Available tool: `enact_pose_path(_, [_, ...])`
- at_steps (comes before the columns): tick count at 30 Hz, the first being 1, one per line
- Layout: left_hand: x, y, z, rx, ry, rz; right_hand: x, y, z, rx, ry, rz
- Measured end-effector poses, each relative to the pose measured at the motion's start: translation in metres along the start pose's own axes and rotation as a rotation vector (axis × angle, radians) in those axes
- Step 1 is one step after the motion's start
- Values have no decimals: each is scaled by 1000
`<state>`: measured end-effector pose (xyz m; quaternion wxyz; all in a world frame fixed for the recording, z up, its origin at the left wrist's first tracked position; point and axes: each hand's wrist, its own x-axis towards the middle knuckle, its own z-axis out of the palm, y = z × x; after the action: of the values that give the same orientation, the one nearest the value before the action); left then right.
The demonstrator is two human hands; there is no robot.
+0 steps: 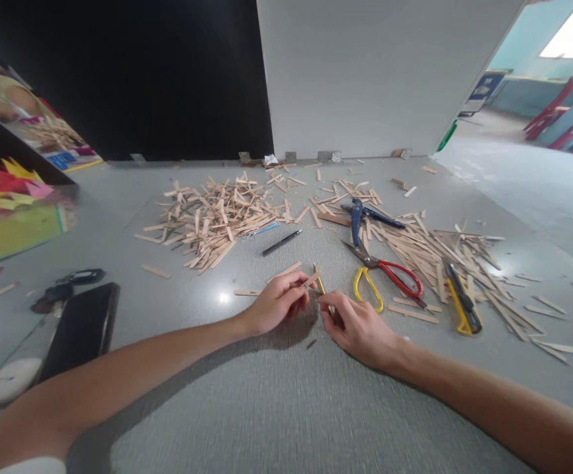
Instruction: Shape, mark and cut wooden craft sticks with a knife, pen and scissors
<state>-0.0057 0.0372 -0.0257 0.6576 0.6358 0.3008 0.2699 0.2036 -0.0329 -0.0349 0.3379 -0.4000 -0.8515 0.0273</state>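
Our left hand (279, 304) pinches a craft stick (310, 280), its long axis running toward 2 o'clock; our right hand (358, 327) is closed on a slim yellow tool (319, 282) pointing to 12; the two tips meet mid-bench (267, 408), the left hand nearer; scissors (390, 276) lie at 2 o'clock.

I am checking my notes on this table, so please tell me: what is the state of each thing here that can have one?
left hand: pinching a wooden stick
right hand: holding a yellow tool
scissors: lying flat, handles spread
blue cutters: handles spread
utility knife: lying flat, blade not visible
phone: screen dark
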Motion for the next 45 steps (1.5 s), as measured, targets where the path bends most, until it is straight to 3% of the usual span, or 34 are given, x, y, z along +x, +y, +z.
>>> enact_pose_path(13, [-2, 1, 3, 40, -37, 29, 0, 2, 1, 46, 26, 75])
enact_pose_path(17, [-2, -1, 3, 75, 46, 37, 3, 3, 0, -14, 0, 127])
enact_pose_path(22, [-2, -4, 3, 90, 229, 148, 5, 4, 0, -110, -106, 84])
enact_pose_path(29, [-2, -4, 7, -63, 237, 153, 2, 3, 1, -42, -42, 213])
enact_pose_path(37, [-6, -3, 8, -8, 254, 151, 3, 1, -10, 67, 72, 136])
enact_pose_path(42, [-6, -3, 9, -24, 229, 155, 1, -2, -13, 67, 186, 180])
enact_pose_path(45, [-6, -3, 9, -22, 233, 150, 2, -1, -14, 44, 180, 146])
